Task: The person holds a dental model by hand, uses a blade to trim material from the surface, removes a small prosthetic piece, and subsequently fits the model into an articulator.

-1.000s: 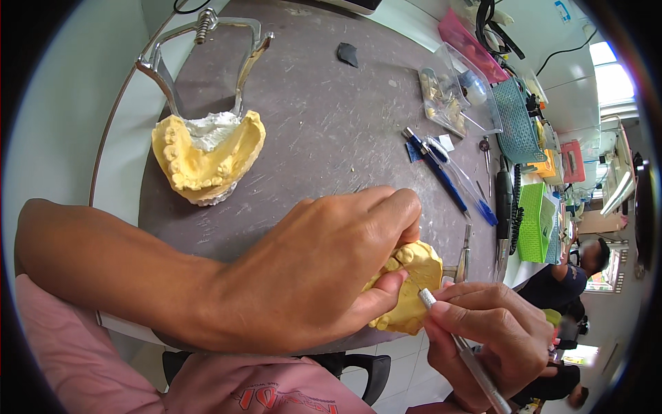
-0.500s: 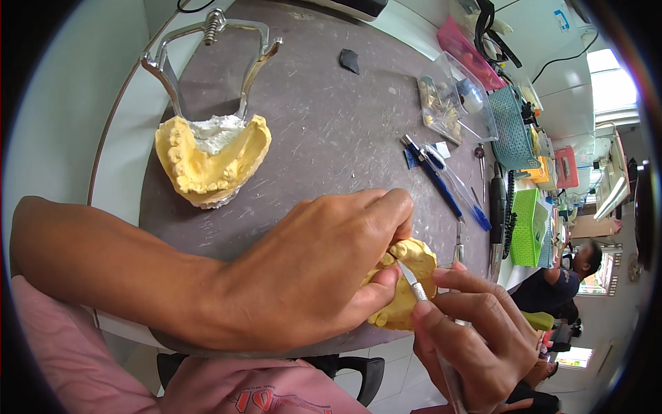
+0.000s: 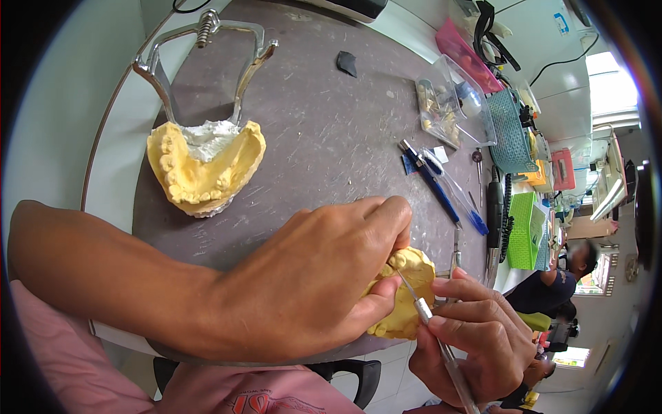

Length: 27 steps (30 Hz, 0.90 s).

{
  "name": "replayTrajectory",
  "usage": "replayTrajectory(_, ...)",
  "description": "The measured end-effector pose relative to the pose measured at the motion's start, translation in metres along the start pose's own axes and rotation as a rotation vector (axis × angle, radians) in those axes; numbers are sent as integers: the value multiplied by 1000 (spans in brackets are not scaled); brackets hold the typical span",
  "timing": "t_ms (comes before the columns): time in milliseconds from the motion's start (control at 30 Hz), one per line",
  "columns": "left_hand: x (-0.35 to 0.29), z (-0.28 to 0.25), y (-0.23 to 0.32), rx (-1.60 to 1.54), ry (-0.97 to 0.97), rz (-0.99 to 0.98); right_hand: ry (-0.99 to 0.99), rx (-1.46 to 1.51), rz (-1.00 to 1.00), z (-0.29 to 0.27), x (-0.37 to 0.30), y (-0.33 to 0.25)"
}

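Note:
My left hand [image 3: 338, 265] is closed around a yellow plaster dental cast [image 3: 408, 314], its fingers curled over the far left side and hiding much of it. The thumb presses near the row of teeth. In my right hand [image 3: 483, 331] is a craft knife [image 3: 452, 366] with a slim metal handle, held like a pen. Its thin blade reaches the teeth of the cast, close to my left thumb. At the upper left, a second yellow dental cast [image 3: 200, 181] with white plaster [image 3: 210, 141] is fixed to a metal articulator [image 3: 160, 76].
Right of the cast lie a small metal instrument [image 3: 456, 248], a blue pen [image 3: 434, 186] and a black handpiece [image 3: 494, 221]. Beyond are a clear box [image 3: 476, 124], a teal basket [image 3: 510, 131] and a green basket [image 3: 524, 231]. Another person [image 3: 552, 283] is at the far right.
The knife has rolled in my right fingers, so its blade now shows narrow and more handle is visible. Both hands and the cast sit slightly lower in the picture.

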<state>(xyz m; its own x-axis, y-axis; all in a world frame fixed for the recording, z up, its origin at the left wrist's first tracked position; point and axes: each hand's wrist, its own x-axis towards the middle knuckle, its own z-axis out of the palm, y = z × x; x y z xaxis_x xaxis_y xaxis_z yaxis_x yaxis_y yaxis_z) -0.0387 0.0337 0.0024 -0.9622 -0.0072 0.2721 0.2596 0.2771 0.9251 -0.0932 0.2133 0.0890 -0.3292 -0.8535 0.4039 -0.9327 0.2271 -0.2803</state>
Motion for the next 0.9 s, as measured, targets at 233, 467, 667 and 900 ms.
replayTrajectory(233, -1, -2, 1, -8, -9, -40, 17, -27, 33, 4, -2, -6)
replayTrajectory(467, 1, -1, 4, 103, -16, 40, -39, -73, 204, -11, -28, -11)
replayTrajectory(667, -2, -2, 3, 58, -39, -42, -48, 3, 275, -8, -32, -10)
replayTrajectory(900, 0, -4, 6, 51, -39, -31, -85, 24, 245, -7, -20, -5)
